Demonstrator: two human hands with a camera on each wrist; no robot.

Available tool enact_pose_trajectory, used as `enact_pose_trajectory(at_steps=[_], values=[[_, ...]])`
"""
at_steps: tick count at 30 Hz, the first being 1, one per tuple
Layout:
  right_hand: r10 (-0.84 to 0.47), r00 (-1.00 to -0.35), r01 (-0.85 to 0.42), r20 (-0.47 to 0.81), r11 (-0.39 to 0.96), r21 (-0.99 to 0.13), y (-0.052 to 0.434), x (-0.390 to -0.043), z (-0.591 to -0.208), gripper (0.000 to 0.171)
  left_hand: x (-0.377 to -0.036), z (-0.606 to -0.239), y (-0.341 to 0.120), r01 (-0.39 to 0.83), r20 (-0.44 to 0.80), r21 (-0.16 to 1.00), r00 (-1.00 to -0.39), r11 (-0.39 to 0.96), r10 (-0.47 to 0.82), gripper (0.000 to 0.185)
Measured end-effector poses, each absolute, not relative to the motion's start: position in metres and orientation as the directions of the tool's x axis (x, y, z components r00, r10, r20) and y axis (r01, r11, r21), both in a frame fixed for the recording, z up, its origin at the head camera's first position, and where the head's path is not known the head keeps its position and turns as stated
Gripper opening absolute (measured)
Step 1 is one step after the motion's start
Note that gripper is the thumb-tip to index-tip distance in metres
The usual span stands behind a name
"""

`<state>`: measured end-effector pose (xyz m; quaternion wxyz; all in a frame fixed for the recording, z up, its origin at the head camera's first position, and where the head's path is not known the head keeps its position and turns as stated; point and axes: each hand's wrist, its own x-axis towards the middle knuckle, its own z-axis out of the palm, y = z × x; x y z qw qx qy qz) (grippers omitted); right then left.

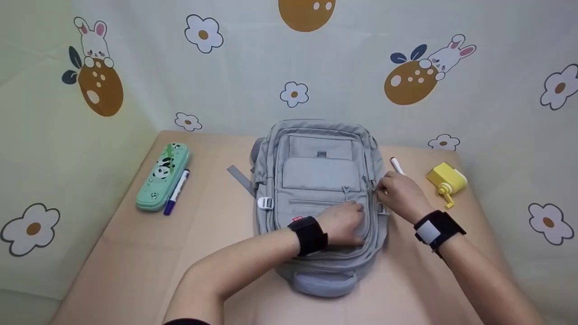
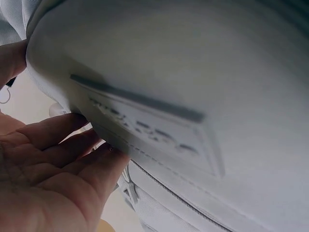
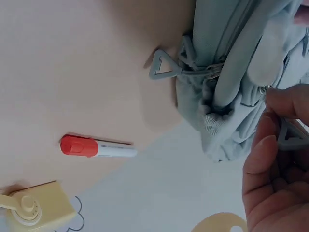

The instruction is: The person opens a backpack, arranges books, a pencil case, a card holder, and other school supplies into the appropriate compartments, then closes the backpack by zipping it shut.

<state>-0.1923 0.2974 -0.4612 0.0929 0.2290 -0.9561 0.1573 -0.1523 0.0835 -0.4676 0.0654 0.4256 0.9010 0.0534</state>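
Note:
A grey backpack [image 1: 316, 180] lies flat in the middle of the table, front pockets up. My left hand [image 1: 345, 221] rests flat on its lower front pocket, fingers straight against the fabric [image 2: 203, 72]. My right hand [image 1: 397, 192] is at the pack's right edge and pinches a grey zipper pull [image 3: 288, 137] between thumb and fingers. A second triangular pull [image 3: 161, 70] hangs loose on the pack's side. The left wrist view shows my fingers [image 2: 67, 159] pressed to the pocket beside a label.
A green panda pencil case [image 1: 163, 176] and a purple marker [image 1: 177, 192] lie at the left. A red-capped marker [image 3: 96, 147] and a yellow sharpener [image 1: 446, 182] lie right of the pack. A patterned cloth backdrop [image 1: 289, 67] rises behind the table.

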Motion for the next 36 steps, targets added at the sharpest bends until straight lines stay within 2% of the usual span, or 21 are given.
enact_pose_trajectory(at_steps=[7,11,17,22,26,28,30,36], values=[[-0.470,-0.866,-0.500,0.172,0.830,-0.248,0.293,-0.168,-0.456,0.007,-0.153,-0.465,0.083,0.737,-0.103,0.190,-0.642,0.649,0.760,0.056],[-0.430,-0.890,-0.456,0.149,0.842,-0.288,0.291,-0.161,-0.458,0.007,-0.151,-0.463,0.081,0.739,-0.104,0.179,-0.643,0.650,0.759,0.060],[-0.377,-0.905,-0.424,0.197,0.844,-0.329,0.293,-0.155,-0.469,0.007,-0.139,-0.457,0.073,0.772,-0.109,0.151,-0.608,0.618,0.787,0.071],[-0.368,-0.903,-0.425,0.220,0.836,-0.348,0.294,-0.153,-0.472,0.007,-0.123,-0.454,0.053,0.781,-0.114,0.172,-0.590,0.601,0.799,0.070],[-0.356,-0.905,-0.420,0.233,0.838,-0.350,0.294,-0.152,-0.472,0.008,-0.113,-0.457,0.041,0.764,-0.094,0.195,-0.610,0.615,0.787,0.060],[-0.354,-0.905,-0.418,0.234,0.839,-0.347,0.294,-0.151,-0.471,0.008,-0.110,-0.459,0.039,0.775,-0.062,0.171,-0.608,0.608,0.792,0.045],[-0.352,-0.908,-0.414,0.228,0.842,-0.346,0.294,-0.151,-0.471,0.009,-0.106,-0.460,0.039,0.802,-0.040,0.114,-0.586,0.587,0.809,0.038],[-0.334,-0.918,-0.392,0.214,0.849,-0.354,0.295,-0.150,-0.471,0.010,-0.099,-0.464,0.040,0.847,-0.043,-0.110,-0.527,0.520,0.849,0.026]])
